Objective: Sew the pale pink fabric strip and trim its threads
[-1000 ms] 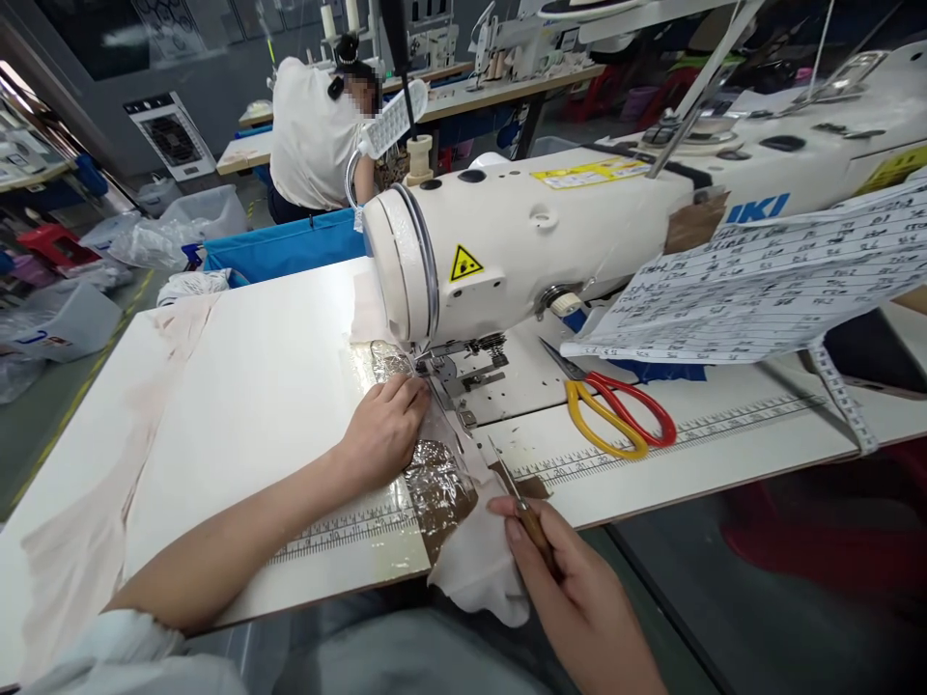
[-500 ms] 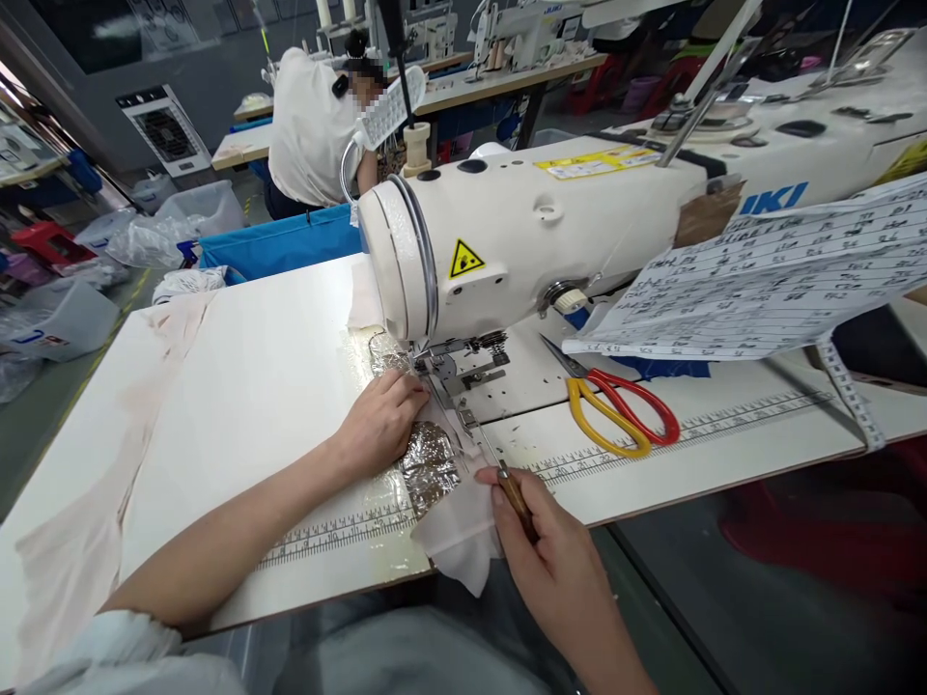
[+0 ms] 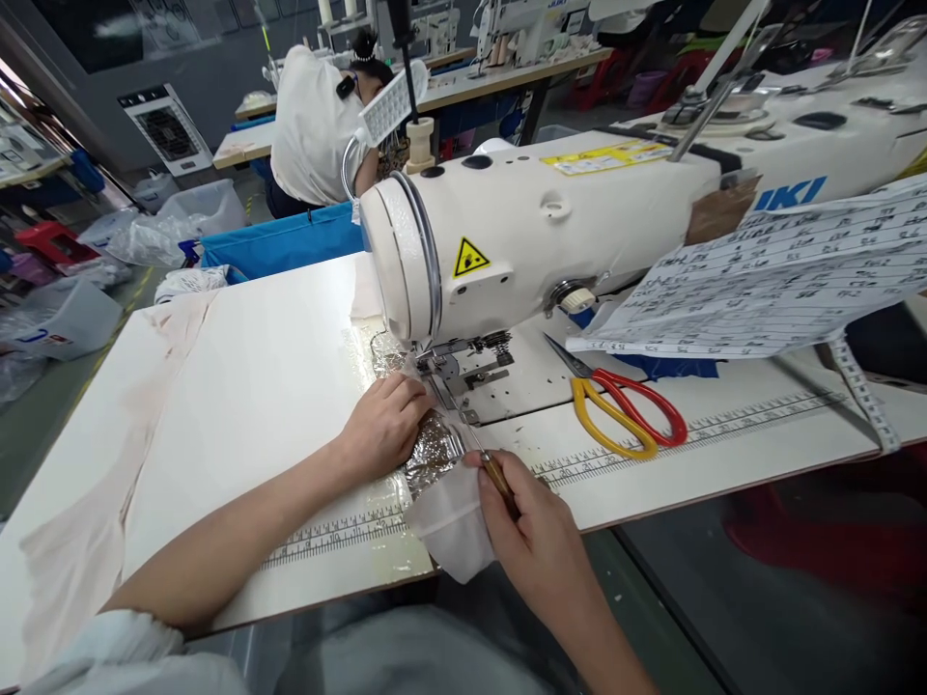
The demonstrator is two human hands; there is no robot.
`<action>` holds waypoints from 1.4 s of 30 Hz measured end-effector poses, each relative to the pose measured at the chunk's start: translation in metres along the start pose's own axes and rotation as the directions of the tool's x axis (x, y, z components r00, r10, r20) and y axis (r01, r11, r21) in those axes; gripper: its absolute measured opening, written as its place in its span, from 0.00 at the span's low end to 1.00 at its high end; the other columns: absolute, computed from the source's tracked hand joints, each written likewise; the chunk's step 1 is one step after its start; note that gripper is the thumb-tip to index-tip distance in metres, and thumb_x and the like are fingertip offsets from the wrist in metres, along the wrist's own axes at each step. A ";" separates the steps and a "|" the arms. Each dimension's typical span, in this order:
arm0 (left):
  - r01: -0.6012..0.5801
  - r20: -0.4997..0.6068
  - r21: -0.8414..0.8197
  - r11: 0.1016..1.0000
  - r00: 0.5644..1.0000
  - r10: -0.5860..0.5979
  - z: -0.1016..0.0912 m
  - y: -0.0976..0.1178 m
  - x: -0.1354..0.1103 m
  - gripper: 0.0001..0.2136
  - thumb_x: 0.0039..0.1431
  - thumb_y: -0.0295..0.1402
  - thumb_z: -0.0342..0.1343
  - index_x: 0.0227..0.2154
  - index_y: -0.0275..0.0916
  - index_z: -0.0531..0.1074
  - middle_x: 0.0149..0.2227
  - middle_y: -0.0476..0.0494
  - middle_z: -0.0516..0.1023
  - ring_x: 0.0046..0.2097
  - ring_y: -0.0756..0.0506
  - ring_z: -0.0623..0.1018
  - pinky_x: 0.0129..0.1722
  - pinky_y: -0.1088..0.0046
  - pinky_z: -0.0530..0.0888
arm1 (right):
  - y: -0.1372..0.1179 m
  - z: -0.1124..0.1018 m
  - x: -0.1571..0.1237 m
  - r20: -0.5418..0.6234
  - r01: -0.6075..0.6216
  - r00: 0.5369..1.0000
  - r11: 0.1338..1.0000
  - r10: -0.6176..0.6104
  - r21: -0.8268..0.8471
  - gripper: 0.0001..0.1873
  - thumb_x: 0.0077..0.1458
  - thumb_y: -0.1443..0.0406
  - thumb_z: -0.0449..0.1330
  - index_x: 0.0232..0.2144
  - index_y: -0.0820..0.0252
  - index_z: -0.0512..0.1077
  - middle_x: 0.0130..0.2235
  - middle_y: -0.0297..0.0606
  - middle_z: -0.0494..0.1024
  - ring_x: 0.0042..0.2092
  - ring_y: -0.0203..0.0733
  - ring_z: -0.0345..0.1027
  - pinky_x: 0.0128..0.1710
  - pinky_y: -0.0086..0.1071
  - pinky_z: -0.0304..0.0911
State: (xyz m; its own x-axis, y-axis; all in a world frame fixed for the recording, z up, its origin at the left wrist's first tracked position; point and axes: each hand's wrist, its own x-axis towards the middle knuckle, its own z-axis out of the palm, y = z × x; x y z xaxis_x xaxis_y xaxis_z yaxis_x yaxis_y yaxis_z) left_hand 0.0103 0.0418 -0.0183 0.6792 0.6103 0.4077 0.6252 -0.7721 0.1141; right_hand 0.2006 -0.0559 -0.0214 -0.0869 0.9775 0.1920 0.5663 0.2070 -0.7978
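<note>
In the head view, my right hand (image 3: 532, 526) is closed round the wooden handle of an awl (image 3: 499, 483). Its thin metal shaft points up and left over a pale, sheer fabric piece (image 3: 453, 526), whose near end hangs past the table edge beside my thumb. My left hand (image 3: 387, 420) has its fingers curled and pressed together on the fabric, just before the needle area of a white sewing machine (image 3: 521, 222). What lies under those fingertips is hidden. Beneath the fabric is a shiny taped, brownish patch (image 3: 431, 454) of the tabletop.
Red-and-yellow-handled scissors (image 3: 627, 410) lie right of the needle plate. A paper sheet with writing (image 3: 760, 285) leans against the machine. More pale fabric (image 3: 79, 560) lies along the table's left side. Beyond a blue cloth bin (image 3: 282, 236), a person in white (image 3: 315, 125) sits bent forward.
My right hand with the awl has moved slightly up and left, closer to my left hand. The near end of the fabric has shifted a little the same way. My left hand stays nearly in place.
</note>
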 end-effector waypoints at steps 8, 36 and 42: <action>0.050 0.045 0.082 0.995 0.998 -0.054 -0.002 0.000 0.001 0.13 0.62 0.23 0.45 0.47 0.31 0.69 0.45 0.35 0.72 0.46 0.39 0.71 0.41 0.61 0.74 | -0.001 0.002 0.008 -0.029 0.054 0.998 0.999 -0.053 0.002 0.09 0.64 0.65 0.47 0.40 0.57 0.67 0.34 0.36 0.78 0.34 0.40 0.74 0.32 0.28 0.67; 0.112 0.106 0.157 0.981 0.986 -0.130 0.001 0.000 0.003 0.17 0.61 0.29 0.46 0.51 0.29 0.67 0.49 0.32 0.70 0.49 0.38 0.70 0.45 0.59 0.72 | -0.005 0.008 0.011 -0.069 0.189 0.979 0.981 -0.191 -0.037 0.11 0.64 0.67 0.48 0.45 0.60 0.67 0.40 0.42 0.80 0.40 0.42 0.76 0.36 0.29 0.69; 0.168 0.098 0.036 0.985 0.980 -0.171 -0.003 -0.003 0.008 0.14 0.62 0.30 0.47 0.48 0.33 0.69 0.47 0.36 0.71 0.47 0.40 0.70 0.44 0.60 0.74 | -0.037 0.029 -0.009 -0.110 0.429 0.897 0.903 -0.427 -0.009 0.15 0.61 0.73 0.47 0.49 0.60 0.64 0.38 0.41 0.78 0.37 0.41 0.74 0.36 0.32 0.69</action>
State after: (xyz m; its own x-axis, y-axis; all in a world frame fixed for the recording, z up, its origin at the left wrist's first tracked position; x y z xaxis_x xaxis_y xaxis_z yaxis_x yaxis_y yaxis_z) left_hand 0.0131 0.0487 -0.0126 0.5968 0.7478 0.2909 0.7441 -0.6515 0.1480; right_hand 0.1565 -0.0710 -0.0106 -0.2299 0.7845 0.5759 0.4816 0.6059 -0.6332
